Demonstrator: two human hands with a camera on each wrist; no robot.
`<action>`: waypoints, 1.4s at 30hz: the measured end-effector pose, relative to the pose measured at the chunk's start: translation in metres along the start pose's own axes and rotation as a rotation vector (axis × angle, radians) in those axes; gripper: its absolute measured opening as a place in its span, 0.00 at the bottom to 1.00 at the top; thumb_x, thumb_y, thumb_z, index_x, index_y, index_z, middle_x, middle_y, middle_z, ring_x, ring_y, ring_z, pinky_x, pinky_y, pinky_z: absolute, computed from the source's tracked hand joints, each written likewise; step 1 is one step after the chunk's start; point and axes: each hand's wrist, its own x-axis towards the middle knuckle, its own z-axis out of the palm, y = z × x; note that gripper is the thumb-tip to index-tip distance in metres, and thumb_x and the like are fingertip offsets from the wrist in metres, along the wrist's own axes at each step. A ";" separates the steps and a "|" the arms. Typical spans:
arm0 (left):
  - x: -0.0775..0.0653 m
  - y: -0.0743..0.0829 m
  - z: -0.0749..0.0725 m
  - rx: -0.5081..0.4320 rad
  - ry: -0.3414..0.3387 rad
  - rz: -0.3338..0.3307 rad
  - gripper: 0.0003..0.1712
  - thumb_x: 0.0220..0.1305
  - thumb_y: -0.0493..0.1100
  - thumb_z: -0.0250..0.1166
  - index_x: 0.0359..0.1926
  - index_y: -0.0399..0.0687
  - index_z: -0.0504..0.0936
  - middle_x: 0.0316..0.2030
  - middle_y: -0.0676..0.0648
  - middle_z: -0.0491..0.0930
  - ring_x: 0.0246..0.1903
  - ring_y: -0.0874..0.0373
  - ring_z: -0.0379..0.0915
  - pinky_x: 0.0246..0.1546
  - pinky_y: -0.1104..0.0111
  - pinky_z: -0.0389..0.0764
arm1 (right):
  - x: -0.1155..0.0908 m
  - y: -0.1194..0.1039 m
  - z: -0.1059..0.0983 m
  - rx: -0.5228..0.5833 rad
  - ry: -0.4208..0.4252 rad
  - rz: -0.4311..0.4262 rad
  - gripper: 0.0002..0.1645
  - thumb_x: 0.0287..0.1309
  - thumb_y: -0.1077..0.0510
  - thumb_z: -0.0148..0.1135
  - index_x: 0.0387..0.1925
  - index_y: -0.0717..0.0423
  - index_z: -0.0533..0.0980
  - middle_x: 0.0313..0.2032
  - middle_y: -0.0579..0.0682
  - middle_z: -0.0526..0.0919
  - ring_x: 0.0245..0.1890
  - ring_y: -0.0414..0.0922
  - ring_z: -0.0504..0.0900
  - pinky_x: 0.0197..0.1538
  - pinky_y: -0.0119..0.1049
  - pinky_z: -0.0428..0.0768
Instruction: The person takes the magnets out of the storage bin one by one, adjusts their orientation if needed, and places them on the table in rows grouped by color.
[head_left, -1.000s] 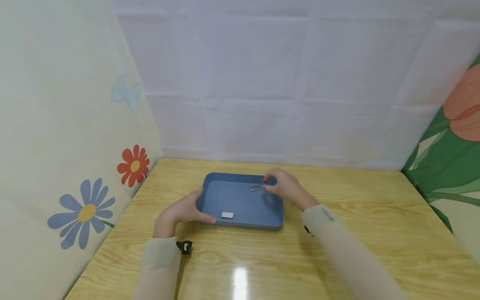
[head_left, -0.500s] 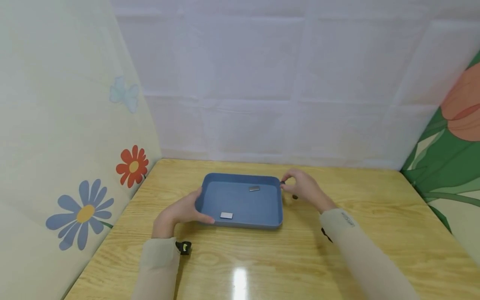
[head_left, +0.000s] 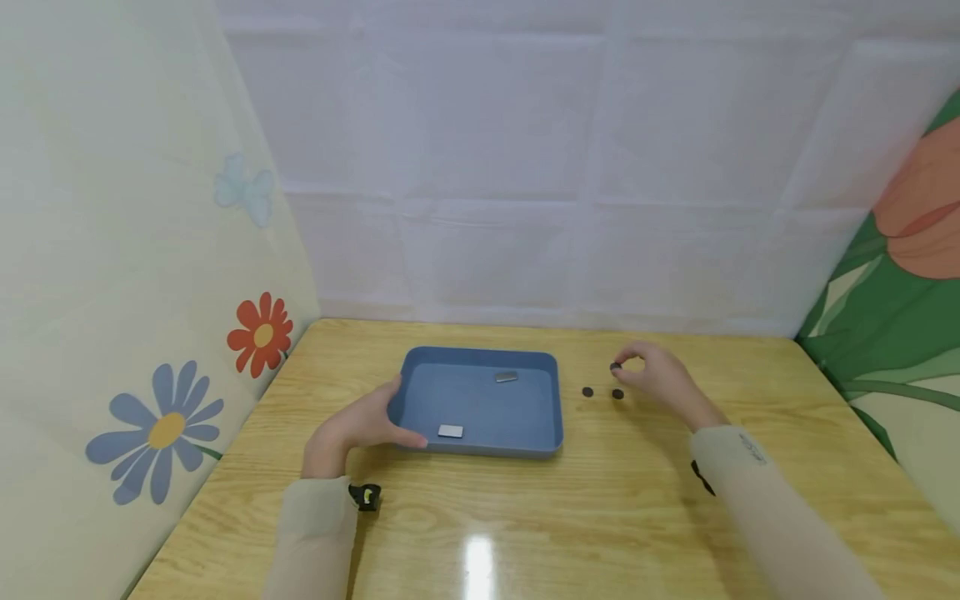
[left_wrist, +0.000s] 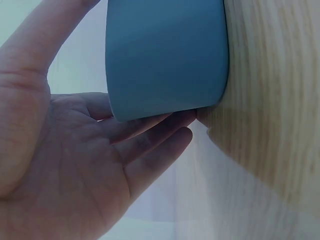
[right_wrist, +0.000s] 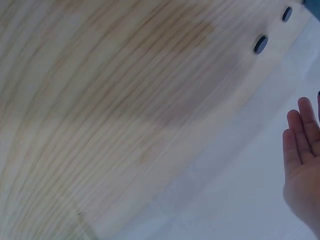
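A blue rectangular tray [head_left: 480, 400] stands on the wooden table, its left front corner gripped by my left hand [head_left: 367, 417], thumb on the front rim and fingers along the left wall. In the left wrist view those fingers touch the outside of the tray [left_wrist: 167, 55]. Thumb and fingertips of my right hand [head_left: 663, 383] pinch a small dark round disc [head_left: 616, 367] above the table, right of the tray. Two similar discs lie below it, a left disc [head_left: 587, 392] and a right disc [head_left: 617, 394]. The right wrist view shows part of the right hand [right_wrist: 305, 165].
Inside the tray are a white rectangular piece [head_left: 451, 431] near the front wall and a grey metallic-looking rectangular piece [head_left: 506, 377] towards the back right. White cloth [head_left: 480, 208] hangs behind the table [head_left: 570, 517]. Flower-printed cloths stand at both sides.
My right hand has moved right, from over the tray's back right corner to beyond its right side, carrying the dark disc. Two discs on the table came into sight. The left hand has stayed on the tray.
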 end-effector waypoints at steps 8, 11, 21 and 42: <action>0.000 0.001 0.000 -0.003 -0.006 0.009 0.79 0.48 0.61 0.82 0.81 0.30 0.39 0.81 0.29 0.45 0.80 0.32 0.45 0.78 0.39 0.57 | -0.018 0.036 -0.022 -0.027 0.033 0.056 0.20 0.72 0.49 0.62 0.56 0.58 0.79 0.65 0.68 0.76 0.64 0.69 0.74 0.57 0.66 0.77; -0.001 0.001 0.000 -0.002 -0.004 0.004 0.79 0.49 0.61 0.82 0.81 0.30 0.39 0.81 0.29 0.45 0.80 0.32 0.45 0.78 0.39 0.57 | -0.021 0.045 -0.026 -0.027 0.032 0.071 0.20 0.72 0.49 0.62 0.55 0.59 0.79 0.66 0.69 0.75 0.65 0.70 0.72 0.60 0.68 0.75; -0.002 -0.001 -0.001 -0.010 -0.004 0.017 0.79 0.49 0.61 0.82 0.81 0.29 0.38 0.81 0.29 0.45 0.80 0.32 0.45 0.77 0.39 0.58 | -0.022 0.054 -0.023 -0.049 0.016 0.095 0.23 0.71 0.48 0.62 0.56 0.62 0.78 0.66 0.72 0.73 0.63 0.71 0.73 0.59 0.68 0.76; -0.001 -0.001 -0.002 -0.018 -0.001 0.013 0.78 0.49 0.60 0.82 0.81 0.30 0.39 0.81 0.30 0.45 0.80 0.32 0.45 0.78 0.40 0.57 | -0.012 0.065 0.004 -0.084 -0.004 0.036 0.15 0.66 0.56 0.68 0.46 0.64 0.82 0.51 0.66 0.83 0.54 0.65 0.80 0.60 0.63 0.78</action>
